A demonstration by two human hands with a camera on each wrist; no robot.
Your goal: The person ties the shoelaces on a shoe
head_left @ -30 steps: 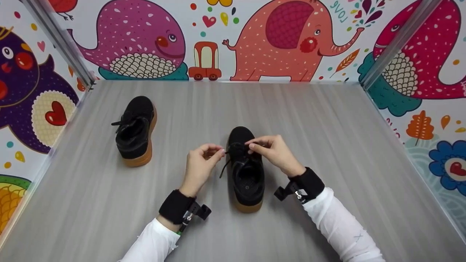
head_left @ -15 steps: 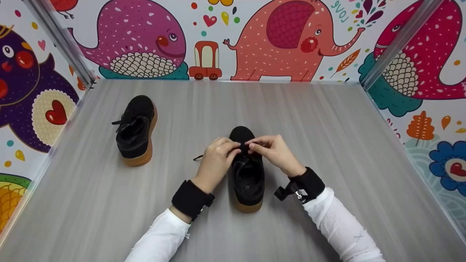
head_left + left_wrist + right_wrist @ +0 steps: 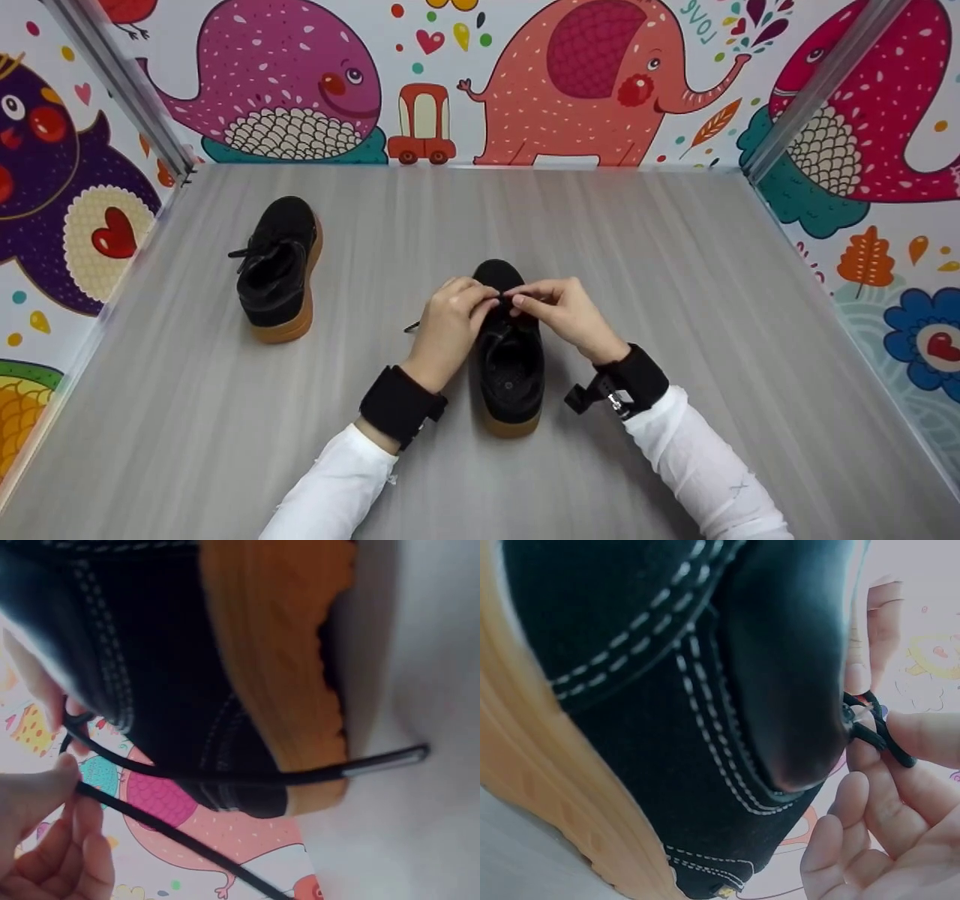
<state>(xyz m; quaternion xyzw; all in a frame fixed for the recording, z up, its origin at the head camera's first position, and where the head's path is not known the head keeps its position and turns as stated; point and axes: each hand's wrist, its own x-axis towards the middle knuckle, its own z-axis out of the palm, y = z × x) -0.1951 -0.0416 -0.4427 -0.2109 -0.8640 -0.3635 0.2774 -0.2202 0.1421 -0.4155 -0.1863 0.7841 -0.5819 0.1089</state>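
A black shoe (image 3: 512, 411) with a tan sole stands in front of me, toe pointing away. Over its lacing my left hand (image 3: 446, 326) pinches the black shoelace (image 3: 169, 830) between thumb and fingertips. One tipped lace end (image 3: 382, 762) hangs across the shoe's side in the left wrist view. From the other side, my right hand (image 3: 566, 315) pinches a small loop of lace (image 3: 900, 753) between thumb and index finger, its other fingers curled below. Both hands' fingertips almost meet above the tongue. In the head view the hands hide the knot area.
A second black shoe (image 3: 279, 300), its lace tied, stands to the left on the grey wood-grain surface (image 3: 637, 240). Walls printed with cartoon animals (image 3: 585, 90) enclose the back and both sides, with metal posts (image 3: 120, 90) at the corners.
My left hand has moved right, from beside the shoe to above its lacing, and now meets the right hand's fingertips. A lace end now sticks out left of it. The right hand stays put.
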